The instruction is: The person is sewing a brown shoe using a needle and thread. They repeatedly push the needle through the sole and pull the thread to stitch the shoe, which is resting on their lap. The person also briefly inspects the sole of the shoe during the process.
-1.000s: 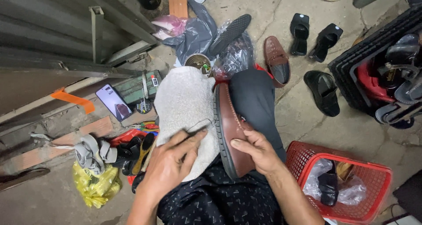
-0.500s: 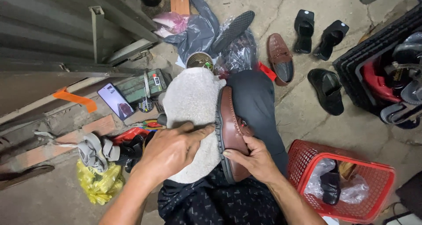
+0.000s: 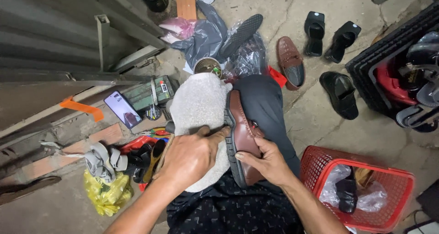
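Shoe: brown leather shoe (image 3: 242,138) lies on its side across the person's lap, sole edge turned toward the pale fleecy cloth (image 3: 199,115) draped over the left knee
Left hand: left hand (image 3: 190,156) rests on the cloth, fingers stretched toward the sole edge; its grip looks loosely closed over a thin tool, though what it holds I cannot tell for sure
Right hand: right hand (image 3: 267,163) wraps the shoe's upper, thumb on the sole rim, grip firmly closed on the shoe
Doing it well: judging by the pose, the shoe should stay pinned against the thigh so the sole edge does not roll; work in short strokes along the rim, away from the holding thumb
Nearby: red basket (image 3: 393,179) sits at the right; phone (image 3: 122,109) lies on the floor at left
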